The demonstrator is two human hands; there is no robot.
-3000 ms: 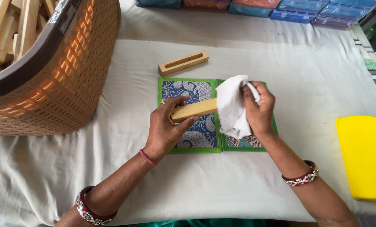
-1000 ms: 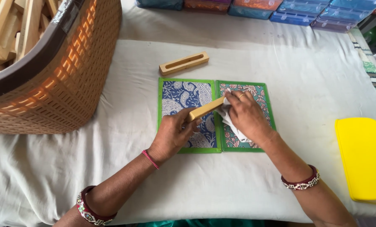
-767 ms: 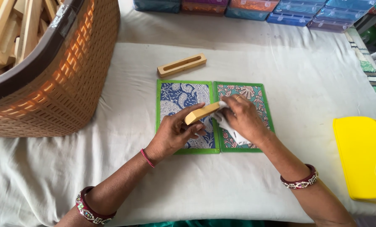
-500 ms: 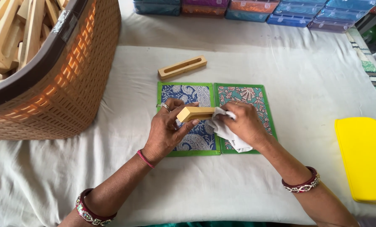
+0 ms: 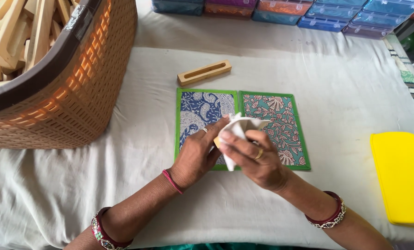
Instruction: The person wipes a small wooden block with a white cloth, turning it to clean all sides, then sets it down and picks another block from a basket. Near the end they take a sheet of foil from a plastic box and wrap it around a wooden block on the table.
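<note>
My left hand (image 5: 198, 155) grips a small wooden block that is almost fully hidden between both hands. My right hand (image 5: 253, 157) presses a white cloth (image 5: 238, 126) over that block. Both hands hover above an open patterned folder with green borders (image 5: 288, 121), its left half blue and white, its right half teal and red. A second wooden block with a long slot (image 5: 203, 72) lies flat on the sheet just beyond the folder's top left corner.
A large woven brown basket (image 5: 84, 88) filled with several wooden blocks stands at the left. A yellow plastic box (image 5: 399, 176) sits at the right edge. Coloured plastic boxes (image 5: 308, 11) line the far edge of the white sheet (image 5: 336, 78).
The block was held out lengthwise and plainly seen; now it is turned and covered by the cloth and both hands, which have drawn closer together and toward me.
</note>
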